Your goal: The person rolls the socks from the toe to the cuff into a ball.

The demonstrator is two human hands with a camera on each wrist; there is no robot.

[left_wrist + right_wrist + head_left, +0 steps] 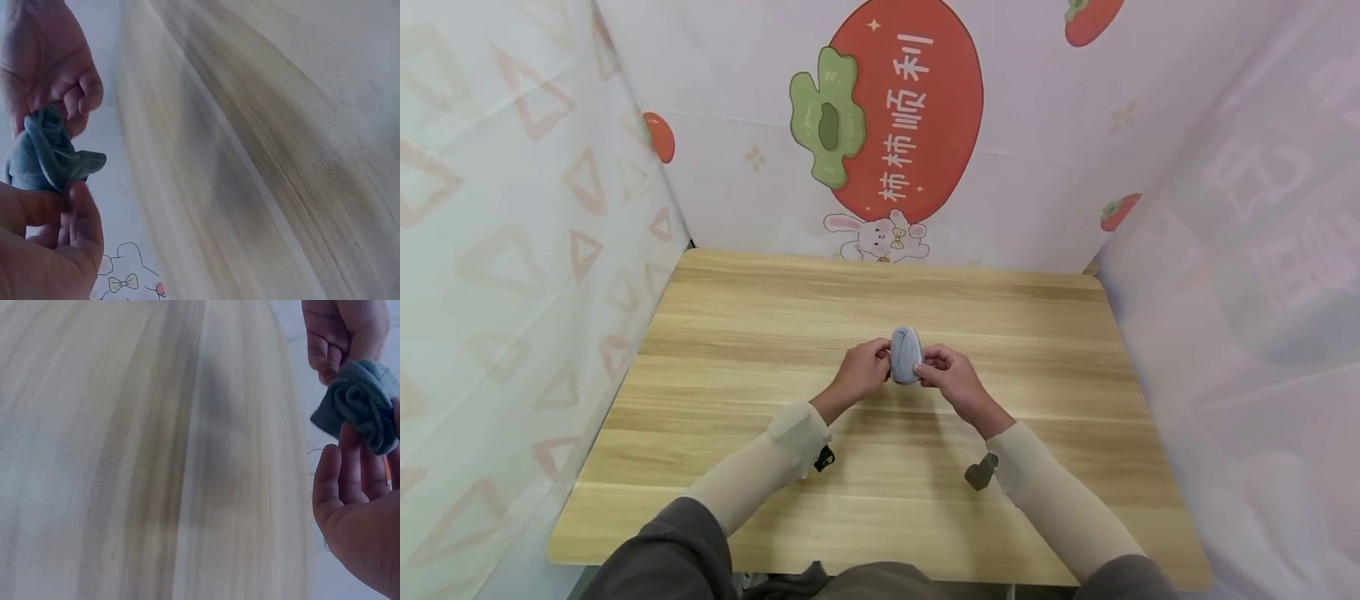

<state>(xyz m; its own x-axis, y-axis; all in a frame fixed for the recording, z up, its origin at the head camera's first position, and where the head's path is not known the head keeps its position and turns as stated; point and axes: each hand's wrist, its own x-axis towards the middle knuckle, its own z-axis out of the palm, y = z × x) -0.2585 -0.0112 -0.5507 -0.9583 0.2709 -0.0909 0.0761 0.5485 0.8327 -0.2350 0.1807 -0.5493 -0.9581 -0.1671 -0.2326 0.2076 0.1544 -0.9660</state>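
Note:
A small grey-blue bundle of ribbed knit, which looks like a rolled-up sock (906, 355), is held up over the middle of the table between both hands. My left hand (865, 367) pinches its left side with thumb and fingers. From the right, my right hand (953, 375) grips the other side, thumb on the front face. In the left wrist view the rolled sock (44, 153) shows spiralled layers and a loose flap sticking out beside the left fingertips. The right wrist view shows the coiled end of the sock (362, 403) resting against the right fingers.
The wood-grain table (760, 308) lies below the hands, its rounded corners in sight. Printed cloth walls stand at the left, back (730, 200) and right. Dark straps (981, 472) hang at both wrists.

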